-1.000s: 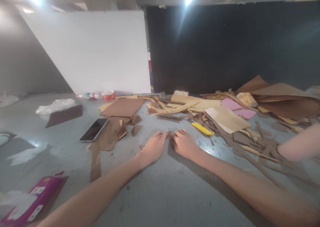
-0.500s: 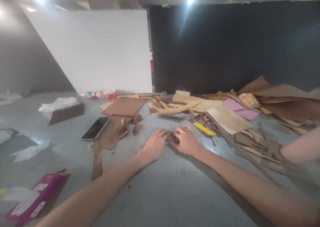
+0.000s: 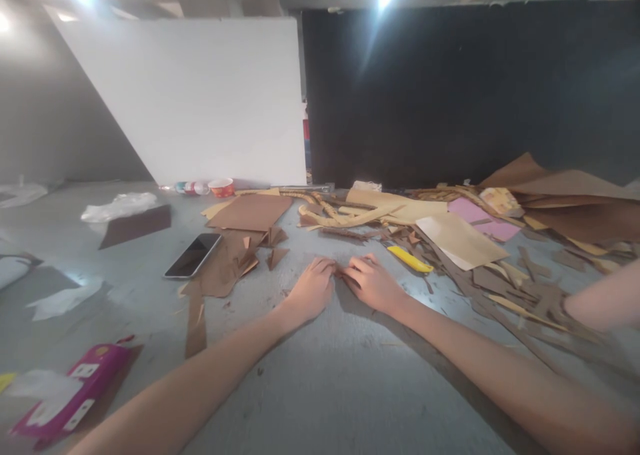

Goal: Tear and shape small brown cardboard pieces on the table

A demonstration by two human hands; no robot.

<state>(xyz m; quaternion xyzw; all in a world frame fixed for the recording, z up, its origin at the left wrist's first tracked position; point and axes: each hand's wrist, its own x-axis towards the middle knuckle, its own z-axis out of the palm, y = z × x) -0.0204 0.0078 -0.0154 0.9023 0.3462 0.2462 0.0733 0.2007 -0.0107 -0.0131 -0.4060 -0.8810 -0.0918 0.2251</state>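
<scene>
My left hand [image 3: 314, 285] and my right hand [image 3: 373, 283] meet over the grey table, fingers curled and fingertips nearly touching. Between them they pinch a small brown piece of sheet material [image 3: 340, 269]. Most of it is hidden behind my fingers, so its shape cannot be made out. A yellow cutter-like tool [image 3: 410, 259] lies just right of my right hand. Small brown scraps [image 3: 277, 258] lie to the left of my left hand.
A phone [image 3: 193, 256] rests by brown sheets [image 3: 253, 212] on the left. Nearer is a magenta packet [image 3: 75, 391]. Brown and tan offcuts [image 3: 500, 288] cover the right, where another person's arm [image 3: 607, 295] reaches in. White [image 3: 200, 101] and black [image 3: 465, 95] boards stand behind.
My fingers have closed in around the brown piece, and less of it shows now. The fingers of my right hand have curled further down. The view has shifted slightly.
</scene>
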